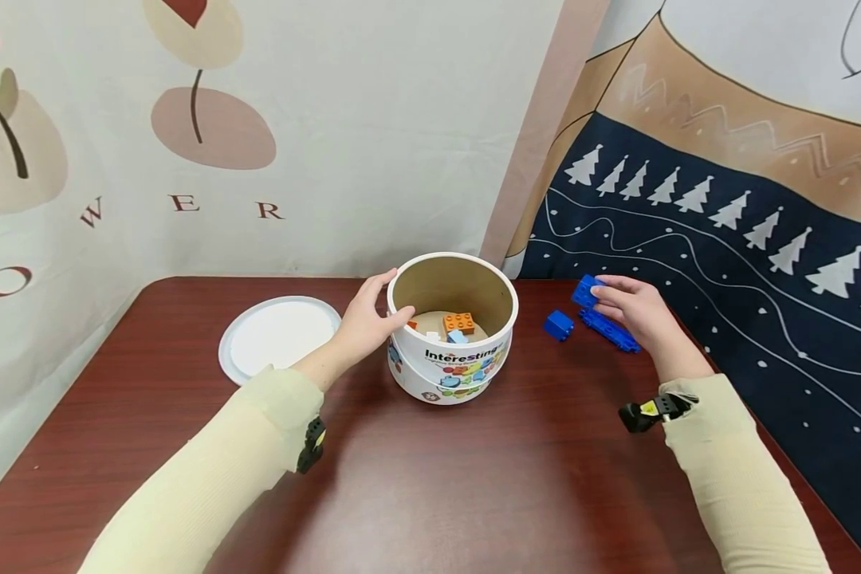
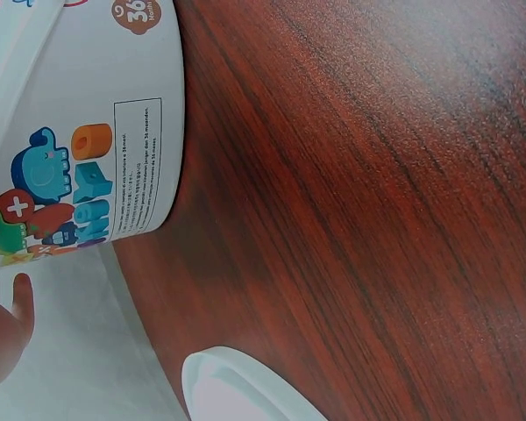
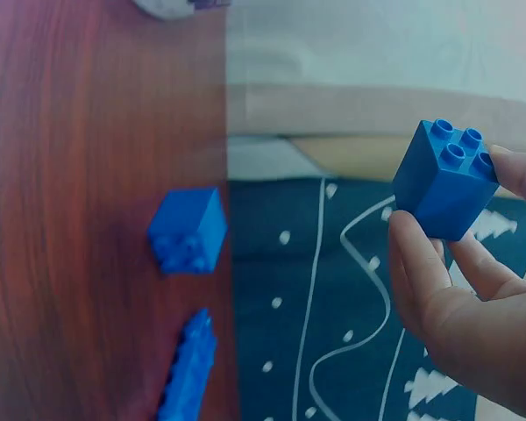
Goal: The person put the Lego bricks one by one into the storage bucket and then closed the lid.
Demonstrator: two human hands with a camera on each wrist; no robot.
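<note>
- Behind the tabletop [image 1: 473, 494], a pale hanging [image 1: 373, 135] carries the large letters O, W, E and R, and a dark blue hanging [image 1: 638, 239] with white trees covers the right side.
- Midway between my hands, the white bucket [image 1: 416, 363] stands upright, "Interesting" printed on its front; the smaller line beneath is too fine for me to read surely. A round badge [image 2: 137, 16] low on its wall shows "36", and the boxed small print is mostly illegible.
- Left of the bucket, the round white lid [image 1: 280, 335] lies flat, already off.
- At the bucket's left edge, the fingers of my left hand [image 1: 362, 315] are spread and hold it, thumb over the rim.
- Out to the right, the fingers of my right hand [image 1: 633, 309] are closed to the width of one blue block [image 3: 443, 189], pinching it by its sides, studs up.
- Near that grip, a long blue piece [image 1: 610, 330] and a loose blue block [image 1: 559, 325] lie on the tabletop.
- Inside the bucket sit an orange block [image 1: 458, 323] and light blue, white and red pieces, partly hidden. I judge the work partway along: these are in, while three blue pieces are outside, one of them in my grip.
</note>
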